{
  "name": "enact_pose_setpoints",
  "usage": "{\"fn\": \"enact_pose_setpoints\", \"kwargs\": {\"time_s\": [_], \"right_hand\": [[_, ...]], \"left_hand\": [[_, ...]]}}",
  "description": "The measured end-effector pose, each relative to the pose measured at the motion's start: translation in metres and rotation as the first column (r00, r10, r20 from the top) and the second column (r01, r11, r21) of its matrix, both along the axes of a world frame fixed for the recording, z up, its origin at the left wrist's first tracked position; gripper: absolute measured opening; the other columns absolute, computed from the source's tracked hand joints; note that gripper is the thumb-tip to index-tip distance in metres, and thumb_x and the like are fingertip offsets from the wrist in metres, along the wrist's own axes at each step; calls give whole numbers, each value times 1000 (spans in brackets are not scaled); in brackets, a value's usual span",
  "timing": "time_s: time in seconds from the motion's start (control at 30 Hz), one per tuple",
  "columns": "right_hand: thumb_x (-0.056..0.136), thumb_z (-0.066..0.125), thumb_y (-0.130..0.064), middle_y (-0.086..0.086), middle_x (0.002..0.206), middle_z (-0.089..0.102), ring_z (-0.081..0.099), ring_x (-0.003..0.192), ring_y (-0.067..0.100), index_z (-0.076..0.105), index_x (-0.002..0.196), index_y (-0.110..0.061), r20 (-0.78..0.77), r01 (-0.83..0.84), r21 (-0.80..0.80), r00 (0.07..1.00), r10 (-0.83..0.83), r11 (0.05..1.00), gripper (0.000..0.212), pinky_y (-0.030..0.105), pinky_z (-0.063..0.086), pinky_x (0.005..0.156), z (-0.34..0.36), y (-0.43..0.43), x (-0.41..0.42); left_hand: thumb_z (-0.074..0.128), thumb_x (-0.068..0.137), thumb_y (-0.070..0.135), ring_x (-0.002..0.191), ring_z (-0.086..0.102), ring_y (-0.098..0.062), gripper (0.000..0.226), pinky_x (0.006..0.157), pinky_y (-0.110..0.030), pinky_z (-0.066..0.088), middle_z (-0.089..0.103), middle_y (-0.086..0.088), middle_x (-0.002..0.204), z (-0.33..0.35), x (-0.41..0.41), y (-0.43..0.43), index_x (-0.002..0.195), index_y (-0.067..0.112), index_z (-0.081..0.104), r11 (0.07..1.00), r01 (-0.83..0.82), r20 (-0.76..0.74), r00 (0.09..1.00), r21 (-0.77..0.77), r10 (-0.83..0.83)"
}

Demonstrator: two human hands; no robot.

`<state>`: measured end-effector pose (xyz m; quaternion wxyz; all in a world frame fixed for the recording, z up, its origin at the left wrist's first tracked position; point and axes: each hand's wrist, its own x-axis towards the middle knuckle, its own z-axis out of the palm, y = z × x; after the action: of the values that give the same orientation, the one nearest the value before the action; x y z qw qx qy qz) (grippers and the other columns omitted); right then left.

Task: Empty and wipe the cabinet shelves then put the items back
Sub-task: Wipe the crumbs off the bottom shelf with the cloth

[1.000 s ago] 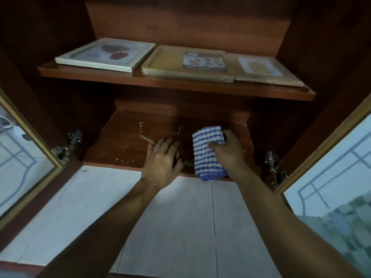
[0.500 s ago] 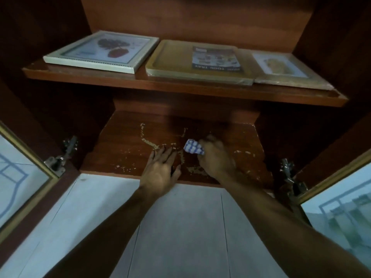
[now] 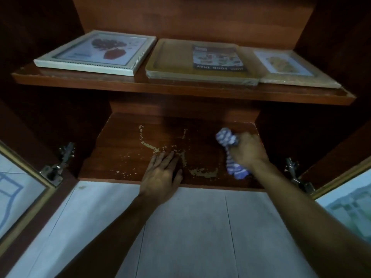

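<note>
Bunching the checked cloth (image 3: 227, 138), right hand (image 3: 249, 152) grip hides its middle; left hand (image 3: 160, 177) flat, fingers straight, on bottom shelf (image 3: 120, 155).

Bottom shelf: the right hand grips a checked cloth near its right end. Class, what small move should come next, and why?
Probably sweep the cloth leftward with the right hand across the bottom shelf: pale flecks lie between it and the flat left hand.

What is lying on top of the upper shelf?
Three flat things side by side: a white-framed picture, a wrapped tray and a smaller framed picture. The shelf surface beneath them is covered.
</note>
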<state>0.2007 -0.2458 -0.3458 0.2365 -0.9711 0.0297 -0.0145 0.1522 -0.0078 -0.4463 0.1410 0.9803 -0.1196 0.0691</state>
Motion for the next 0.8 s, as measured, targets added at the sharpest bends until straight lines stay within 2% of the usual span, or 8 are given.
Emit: {"fn": "enact_pose_setpoints", "kwargs": {"time_s": [0.13,0.23,0.37,0.43,0.5,0.57,0.7,0.8], "right_hand": [[87,60,-10,24,114,65,64,104,39,68,112,-1,-60,230,-108,970,-238,967,28,34,49,81,-3,-31,14],[87,60,-17,9,122,67,64,112,25,67,120,-13,-115,154,-138,979,-170,978,34,28,48,93,-25,-26,17],[88,55,2,-10,112,65,63,98,11,68,117,-16,-69,-10,117,997,18,993,37,3,38,76,-39,26,8],[89,54,2,-8,106,68,63,90,10,70,109,-21,-103,-125,161,984,143,979,34,10,41,71,-45,57,4],[88,57,-4,2,84,71,65,74,17,69,78,-16,-145,-184,178,967,211,967,20,22,44,65,-44,74,6],[90,57,-5,1,64,60,55,61,15,56,60,-16,-174,-209,168,956,238,963,33,21,41,58,-35,67,17],[98,43,-24,19,105,69,64,100,34,70,99,0,-91,-37,-15,995,35,999,36,28,46,79,-6,3,48],[96,42,-35,23,120,65,63,111,36,68,107,-1,-60,158,-83,985,-163,984,43,36,47,88,-5,-35,66]], "left_hand": [[5,85,60,150,10,-19,82,120,-30,-5,24,-1,160,1,-3,8,152,18,28,1000,15,-18,1000,-20,-15],[8,90,58,149,12,-20,77,121,-33,-1,25,-3,160,-2,-6,20,152,17,30,1000,28,-12,1000,2,-28],[12,93,57,149,15,-23,73,120,-33,0,28,-4,158,-3,-8,31,149,17,36,999,36,-3,999,31,-36],[13,93,57,149,16,-23,73,120,-33,0,30,-5,158,-3,-9,32,148,15,39,999,39,-5,999,32,-39],[14,94,57,149,17,-23,73,120,-33,1,31,-5,157,-2,-10,33,147,15,41,999,36,-5,999,23,-36],[14,93,58,149,17,-23,73,120,-33,2,30,-5,157,-2,-12,34,147,16,40,1000,24,-4,1000,0,-24],[8,88,63,150,9,-18,79,118,-28,-7,24,2,160,2,-16,43,151,22,32,999,-38,-8,999,-30,38],[6,85,65,150,7,-15,82,115,-25,-10,23,5,160,5,-19,54,152,25,30,993,-98,-26,995,-60,97]]}}
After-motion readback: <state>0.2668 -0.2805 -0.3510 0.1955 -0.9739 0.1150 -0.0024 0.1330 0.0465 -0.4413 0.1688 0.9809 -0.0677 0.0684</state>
